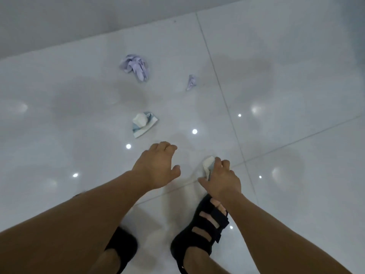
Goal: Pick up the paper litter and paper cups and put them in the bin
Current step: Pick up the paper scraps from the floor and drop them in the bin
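The right hand (pixel 221 179) is curled round a white paper wad (pixel 209 164) and pinches it low over the floor (pixel 286 95), just in front of a black sandal (pixel 201 230). The left hand (pixel 158 165) holds nothing. Its fingers are spread and a little bent, with the palm facing down.

The next piece looks like the squashed paper cup (pixel 144 124). It lies on the floor straight ahead of the left hand and a bit to the left, near but not touching. The left hand is closer to it than the right hand, and it is free, so it seems the one to use. The cup is flat and bent, white with blue marks, with a white lump on top. Its long side lies slanted.

Further away, toward the far edge of the floor by the wall (pixel 79 20), sit a big purple paper ball (pixel 136 67) and a small purple scrap (pixel 191 82). Both are crinkly and look light. The floor is shiny white tile and looks slippery, so thin paper may slide when pushed.

No bin can be seen.
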Demonstrator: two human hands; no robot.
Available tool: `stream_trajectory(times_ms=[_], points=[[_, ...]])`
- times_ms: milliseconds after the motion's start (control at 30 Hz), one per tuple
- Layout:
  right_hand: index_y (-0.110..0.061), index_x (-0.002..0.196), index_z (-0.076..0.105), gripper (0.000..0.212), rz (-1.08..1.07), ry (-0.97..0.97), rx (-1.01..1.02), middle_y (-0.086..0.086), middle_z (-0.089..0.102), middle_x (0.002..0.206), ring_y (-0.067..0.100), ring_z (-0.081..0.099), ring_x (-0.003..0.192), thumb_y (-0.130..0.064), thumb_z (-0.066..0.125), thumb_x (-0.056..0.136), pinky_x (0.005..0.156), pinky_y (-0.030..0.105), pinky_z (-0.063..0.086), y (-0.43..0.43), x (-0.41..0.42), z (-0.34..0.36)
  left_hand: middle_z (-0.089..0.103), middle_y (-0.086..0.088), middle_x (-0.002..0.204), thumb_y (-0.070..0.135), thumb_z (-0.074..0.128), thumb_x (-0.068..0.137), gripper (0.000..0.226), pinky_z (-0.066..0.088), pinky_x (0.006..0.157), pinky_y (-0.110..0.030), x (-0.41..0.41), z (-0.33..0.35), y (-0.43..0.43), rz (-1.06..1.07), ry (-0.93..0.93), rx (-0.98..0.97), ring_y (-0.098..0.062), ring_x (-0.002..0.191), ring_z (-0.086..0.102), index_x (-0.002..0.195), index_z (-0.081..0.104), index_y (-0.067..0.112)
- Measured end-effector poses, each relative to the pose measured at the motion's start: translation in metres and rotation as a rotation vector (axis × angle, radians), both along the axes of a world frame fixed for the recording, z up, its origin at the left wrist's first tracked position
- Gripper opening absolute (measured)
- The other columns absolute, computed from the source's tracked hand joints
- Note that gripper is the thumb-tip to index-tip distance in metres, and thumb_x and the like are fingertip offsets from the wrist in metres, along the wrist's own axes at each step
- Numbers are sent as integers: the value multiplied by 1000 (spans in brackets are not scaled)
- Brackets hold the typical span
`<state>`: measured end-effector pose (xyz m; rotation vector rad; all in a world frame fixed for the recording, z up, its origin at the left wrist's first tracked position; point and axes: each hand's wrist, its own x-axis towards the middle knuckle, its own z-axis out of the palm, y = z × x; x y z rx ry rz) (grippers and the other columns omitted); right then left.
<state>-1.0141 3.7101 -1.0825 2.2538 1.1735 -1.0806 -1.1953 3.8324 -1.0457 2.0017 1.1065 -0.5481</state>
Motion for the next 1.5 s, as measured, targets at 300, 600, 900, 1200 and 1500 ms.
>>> stream_trajectory(times_ms=[300, 600, 900, 1200, 1500], points=[[-13, 145, 32, 78, 190, 145, 291, 9, 40, 133, 25, 57, 97, -27, 72, 80, 71, 33, 53, 5, -18, 28, 41, -4, 145, 46, 50, 92, 64, 34, 104, -34, -6, 11, -13, 152, -89, -67, -23, 129, 39, 146, 31, 19], [0, 131, 54, 76, 549, 292, 728, 16, 59, 119, 27, 64, 79, -25, 84, 66, 54, 36, 56, 91, -76, 149, 64, 12, 85, 36, 57, 90, 10, 42, 63, -13, -52, 113, 24, 623, -244, -176, -6, 77, 59, 99, 56, 32], [-24, 152, 10, 95, 570, 97, 274, 5, 19, 153, 28, 40, 126, -62, 61, 81, 87, 38, 47, 93, -107, 39, 62, -2, 88, 33, 49, 92, 25, 40, 63, -29, -151, 42, 10, 721, 66, -57, -21, 77, 58, 112, 53, 19], [-28, 136, 38, 64, 541, 73, 237, 4, 38, 125, 23, 44, 109, -49, 65, 82, 73, 34, 53, 80, -138, -50, 59, 2, 85, 35, 51, 93, 19, 38, 62, -28, -175, -29, 8, 703, 4, 18, -18, 75, 56, 105, 57, 21], [-28, 135, 38, 60, 582, 92, 231, 0, 39, 124, 19, 44, 107, -51, 61, 84, 71, 29, 50, 100, -128, 90, 55, 2, 76, 31, 48, 93, 13, 36, 57, -29, -169, 89, 36, 670, -19, 58, -19, 69, 54, 96, 49, 18]])
